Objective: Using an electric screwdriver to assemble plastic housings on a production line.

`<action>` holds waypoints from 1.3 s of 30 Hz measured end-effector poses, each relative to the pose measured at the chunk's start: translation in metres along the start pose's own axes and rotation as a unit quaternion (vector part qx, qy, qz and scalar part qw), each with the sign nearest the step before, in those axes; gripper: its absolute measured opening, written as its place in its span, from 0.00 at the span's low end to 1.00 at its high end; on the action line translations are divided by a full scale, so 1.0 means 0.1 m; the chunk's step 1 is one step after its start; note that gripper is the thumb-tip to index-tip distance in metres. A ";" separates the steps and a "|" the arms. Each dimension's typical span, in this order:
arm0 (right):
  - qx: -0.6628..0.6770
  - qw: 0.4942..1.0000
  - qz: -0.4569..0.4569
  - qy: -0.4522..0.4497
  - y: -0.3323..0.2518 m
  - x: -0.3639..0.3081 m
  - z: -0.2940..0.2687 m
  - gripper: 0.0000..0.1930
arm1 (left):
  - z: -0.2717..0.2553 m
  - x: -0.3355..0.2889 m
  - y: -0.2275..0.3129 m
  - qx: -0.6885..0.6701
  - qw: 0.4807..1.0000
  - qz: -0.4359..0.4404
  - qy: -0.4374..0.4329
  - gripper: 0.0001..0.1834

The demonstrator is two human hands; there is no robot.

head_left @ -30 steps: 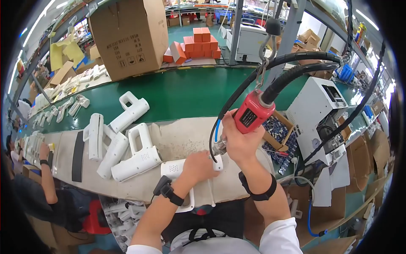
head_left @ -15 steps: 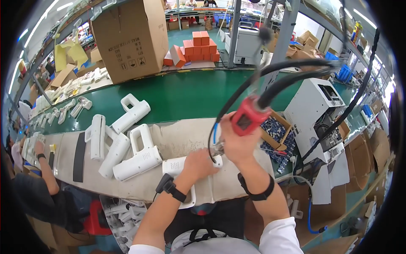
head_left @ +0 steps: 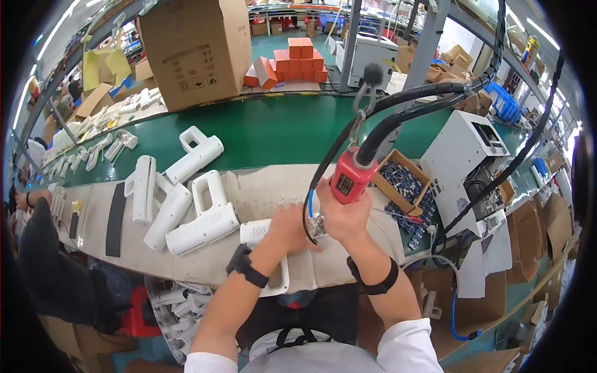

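Observation:
My right hand (head_left: 345,217) is wrapped round a red power screwdriver (head_left: 352,179), which hangs on a chain with thick black cables. Its metal nose (head_left: 316,227) points down beside my left hand (head_left: 289,228). That hand is closed over a white plastic housing with a loop handle (head_left: 254,232) lying on the bench, and covers much of it. The driver's tip is hidden behind my fingers. To the left lie several similar white housings (head_left: 205,227), one of them with a patch of small holes.
An open cardboard box of small dark-blue parts (head_left: 407,193) stands at right, with more loose parts beside it. Behind it is a white machine (head_left: 457,152). A green belt (head_left: 280,133) runs along the back, near a large carton (head_left: 193,56). Another person's arm (head_left: 37,198) reaches in at far left.
The red screwdriver and my right hand have moved slightly left, and the cables are steadier. My left hand stays on the housing. At far left, the other person's arm has swung further up.

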State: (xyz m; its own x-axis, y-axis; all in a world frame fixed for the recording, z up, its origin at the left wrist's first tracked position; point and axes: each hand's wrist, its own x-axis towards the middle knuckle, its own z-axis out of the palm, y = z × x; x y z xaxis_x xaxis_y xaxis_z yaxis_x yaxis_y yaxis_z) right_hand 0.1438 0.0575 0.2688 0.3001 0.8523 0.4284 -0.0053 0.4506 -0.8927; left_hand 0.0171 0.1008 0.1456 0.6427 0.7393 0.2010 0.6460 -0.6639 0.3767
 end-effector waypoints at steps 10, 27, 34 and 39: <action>0.049 0.997 -0.065 -0.001 -0.53 0.16 0.27 0.03 | -0.85 -0.25 0.08 -0.017 0.947 -0.222 -0.233 0.47; -0.005 1.000 0.006 -0.020 0.25 0.22 0.58 0.08 | -0.40 -0.25 0.00 -0.058 0.968 -0.208 -0.129 0.49; 0.035 0.997 -0.064 -0.012 -0.35 0.20 0.37 0.03 | -0.19 -0.21 -0.16 -0.057 0.991 -0.119 0.003 0.48; 0.000 0.997 -0.076 -0.035 -0.42 0.15 0.28 0.03 | -0.11 -0.05 -0.28 -0.052 0.994 -0.088 -0.035 0.48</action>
State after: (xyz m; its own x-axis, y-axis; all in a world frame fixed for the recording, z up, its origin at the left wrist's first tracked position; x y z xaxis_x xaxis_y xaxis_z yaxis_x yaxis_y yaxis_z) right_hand 0.1219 0.0592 0.3163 0.2305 0.7911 0.5665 0.0356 0.5750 -0.8174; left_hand -0.0089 0.1165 0.1444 0.5520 0.8315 0.0621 0.7074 -0.5065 0.4930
